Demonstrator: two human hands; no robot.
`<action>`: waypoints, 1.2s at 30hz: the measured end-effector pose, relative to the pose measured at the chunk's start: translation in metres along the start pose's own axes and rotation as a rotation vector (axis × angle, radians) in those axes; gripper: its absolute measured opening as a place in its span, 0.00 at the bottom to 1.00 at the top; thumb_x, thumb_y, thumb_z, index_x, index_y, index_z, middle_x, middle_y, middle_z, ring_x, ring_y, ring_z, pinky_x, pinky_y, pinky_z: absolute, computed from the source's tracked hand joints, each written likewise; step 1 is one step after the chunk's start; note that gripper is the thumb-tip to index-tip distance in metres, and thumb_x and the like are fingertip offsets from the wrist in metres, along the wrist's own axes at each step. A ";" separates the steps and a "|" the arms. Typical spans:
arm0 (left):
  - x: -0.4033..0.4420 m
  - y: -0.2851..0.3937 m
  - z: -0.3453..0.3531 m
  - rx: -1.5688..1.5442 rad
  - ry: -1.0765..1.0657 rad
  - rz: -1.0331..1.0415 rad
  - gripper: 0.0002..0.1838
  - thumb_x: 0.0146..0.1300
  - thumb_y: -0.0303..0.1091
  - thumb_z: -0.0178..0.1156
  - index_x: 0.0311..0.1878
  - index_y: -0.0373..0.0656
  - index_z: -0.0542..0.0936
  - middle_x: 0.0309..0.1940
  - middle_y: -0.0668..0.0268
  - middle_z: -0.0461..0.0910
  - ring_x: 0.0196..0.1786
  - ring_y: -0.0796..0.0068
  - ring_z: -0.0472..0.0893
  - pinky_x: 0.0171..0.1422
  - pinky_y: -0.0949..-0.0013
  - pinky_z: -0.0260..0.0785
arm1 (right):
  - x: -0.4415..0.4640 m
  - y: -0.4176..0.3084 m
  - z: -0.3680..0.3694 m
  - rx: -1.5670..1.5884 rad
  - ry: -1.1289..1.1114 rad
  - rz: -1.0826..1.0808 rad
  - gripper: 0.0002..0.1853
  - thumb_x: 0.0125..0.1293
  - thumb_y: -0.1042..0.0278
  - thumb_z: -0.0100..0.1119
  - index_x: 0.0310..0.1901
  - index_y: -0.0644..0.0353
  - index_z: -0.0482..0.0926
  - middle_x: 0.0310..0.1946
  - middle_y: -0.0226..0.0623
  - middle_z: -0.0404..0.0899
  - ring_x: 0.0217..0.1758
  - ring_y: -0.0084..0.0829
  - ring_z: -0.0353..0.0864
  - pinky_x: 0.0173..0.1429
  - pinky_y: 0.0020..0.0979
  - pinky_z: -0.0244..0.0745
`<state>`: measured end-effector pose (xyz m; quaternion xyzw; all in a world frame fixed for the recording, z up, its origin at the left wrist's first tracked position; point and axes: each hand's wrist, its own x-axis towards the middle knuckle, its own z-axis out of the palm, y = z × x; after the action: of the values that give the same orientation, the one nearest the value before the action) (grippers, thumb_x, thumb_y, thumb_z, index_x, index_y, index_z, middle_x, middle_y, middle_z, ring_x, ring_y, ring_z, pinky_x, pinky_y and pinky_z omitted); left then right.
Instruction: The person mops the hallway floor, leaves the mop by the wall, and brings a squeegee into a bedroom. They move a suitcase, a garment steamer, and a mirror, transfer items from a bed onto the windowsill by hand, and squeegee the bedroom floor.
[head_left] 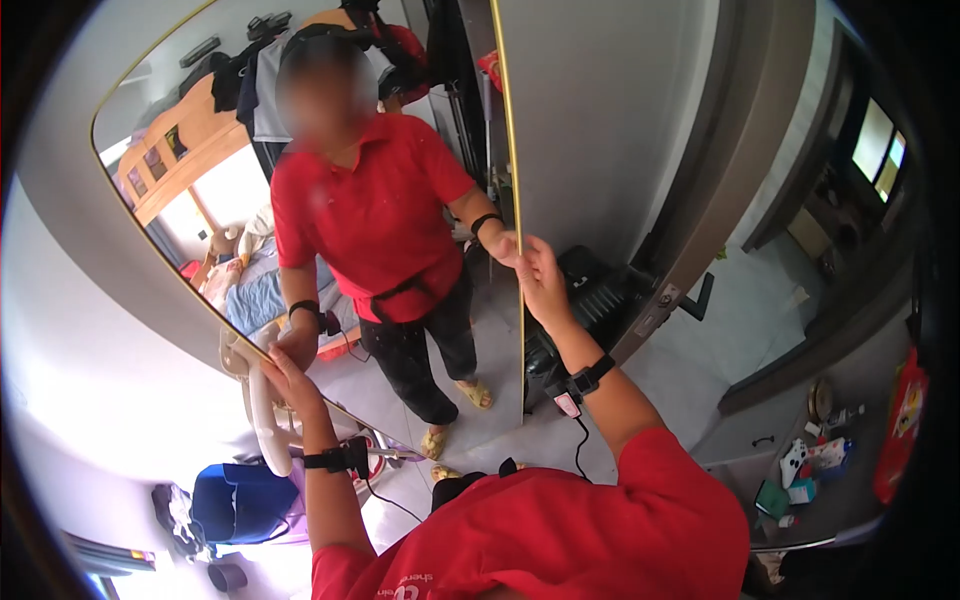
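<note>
Although its top ran out of my view and how far my fingers wrapped behind it was hidden, the gold-framed mirror (pixel 350 225) lay between my hands, my left hand (pixel 295 378) grasping its lower-left edge, my right hand (pixel 543 280) its right edge.
</note>
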<state>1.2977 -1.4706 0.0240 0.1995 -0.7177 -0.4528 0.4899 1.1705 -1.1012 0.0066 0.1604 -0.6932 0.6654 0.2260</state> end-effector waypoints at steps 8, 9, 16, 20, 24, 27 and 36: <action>-0.034 0.019 0.011 0.363 0.137 0.200 0.36 0.64 0.49 0.49 0.67 0.37 0.51 0.64 0.43 0.54 0.66 0.49 0.56 0.69 0.57 0.48 | -0.001 -0.032 -0.006 -0.142 0.077 -0.188 0.24 0.67 0.57 0.47 0.60 0.63 0.62 0.52 0.49 0.71 0.55 0.41 0.71 0.56 0.37 0.68; -0.040 0.018 0.012 0.439 0.145 0.271 0.36 0.63 0.45 0.52 0.69 0.41 0.49 0.67 0.44 0.47 0.69 0.47 0.49 0.70 0.53 0.43 | -0.003 -0.039 -0.007 -0.139 0.063 -0.205 0.24 0.68 0.57 0.46 0.59 0.64 0.63 0.53 0.49 0.70 0.56 0.41 0.70 0.56 0.36 0.67; -0.101 0.030 0.046 0.659 -0.305 0.552 0.33 0.61 0.40 0.52 0.68 0.43 0.55 0.69 0.44 0.41 0.71 0.45 0.42 0.71 0.46 0.33 | -0.025 -0.058 -0.025 -0.033 -0.086 -0.157 0.23 0.69 0.57 0.44 0.59 0.64 0.62 0.52 0.48 0.71 0.54 0.38 0.73 0.54 0.33 0.69; -0.143 -0.014 0.033 0.808 -0.572 0.561 0.31 0.62 0.42 0.50 0.67 0.44 0.57 0.69 0.47 0.41 0.72 0.48 0.41 0.71 0.45 0.32 | -0.051 -0.067 -0.052 -0.024 -0.222 -0.057 0.20 0.70 0.62 0.42 0.57 0.65 0.65 0.45 0.45 0.77 0.45 0.33 0.78 0.50 0.30 0.71; -0.178 -0.049 -0.014 0.931 -0.875 0.449 0.29 0.63 0.42 0.48 0.67 0.46 0.57 0.70 0.51 0.45 0.73 0.55 0.43 0.70 0.45 0.33 | -0.084 -0.068 -0.094 -0.034 -0.392 0.125 0.17 0.70 0.63 0.40 0.53 0.64 0.69 0.37 0.41 0.80 0.37 0.28 0.80 0.44 0.27 0.73; -0.194 -0.091 -0.058 0.878 -0.973 0.175 0.27 0.64 0.41 0.47 0.66 0.49 0.60 0.67 0.51 0.53 0.69 0.56 0.54 0.68 0.48 0.44 | -0.107 -0.072 -0.117 -0.130 -0.421 0.195 0.15 0.70 0.63 0.40 0.50 0.62 0.72 0.32 0.39 0.80 0.34 0.28 0.80 0.41 0.26 0.74; -0.202 -0.206 -0.162 0.848 -1.920 0.097 0.15 0.66 0.36 0.41 0.45 0.37 0.73 0.48 0.45 0.74 0.51 0.47 0.74 0.57 0.55 0.67 | -0.186 -0.117 -0.175 -0.531 -0.290 0.396 0.12 0.67 0.67 0.46 0.48 0.60 0.74 0.30 0.36 0.79 0.32 0.27 0.77 0.38 0.27 0.71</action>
<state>1.4979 -1.5017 -0.2380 -0.1170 -0.9119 -0.1122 -0.3771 1.4065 -0.9490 0.0103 0.0512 -0.8842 0.4636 0.0259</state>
